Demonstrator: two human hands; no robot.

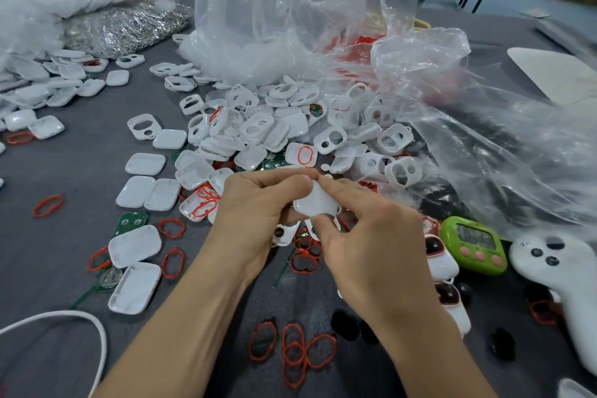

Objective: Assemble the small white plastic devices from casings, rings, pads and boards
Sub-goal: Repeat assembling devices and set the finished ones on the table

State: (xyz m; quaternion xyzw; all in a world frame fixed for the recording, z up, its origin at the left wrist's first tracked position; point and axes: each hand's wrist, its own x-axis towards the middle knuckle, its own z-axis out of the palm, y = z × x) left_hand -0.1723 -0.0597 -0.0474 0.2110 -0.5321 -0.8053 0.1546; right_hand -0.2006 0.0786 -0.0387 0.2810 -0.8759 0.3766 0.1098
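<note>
Both hands meet at the middle of the grey table, pinching one small white casing (315,203) between them. My left hand (255,203) grips its left side with curled fingers. My right hand (361,226) pinches it with the thumb below and the forefinger on top. Behind the hands lies a heap of white casings with holes (258,126) and plain white shells (145,191). Red rings (294,349) lie scattered in front of my wrists and to the left. A green board (130,223) lies by the left shells. Black pads (345,323) sit near my right forearm.
Crumpled clear plastic bags (420,74) rise behind and to the right of the heap. A green timer (473,244), a white controller (565,275) and finished devices (441,255) sit at the right. A bag of metal clips (126,26) lies far left; a white cord (64,320) curls near left.
</note>
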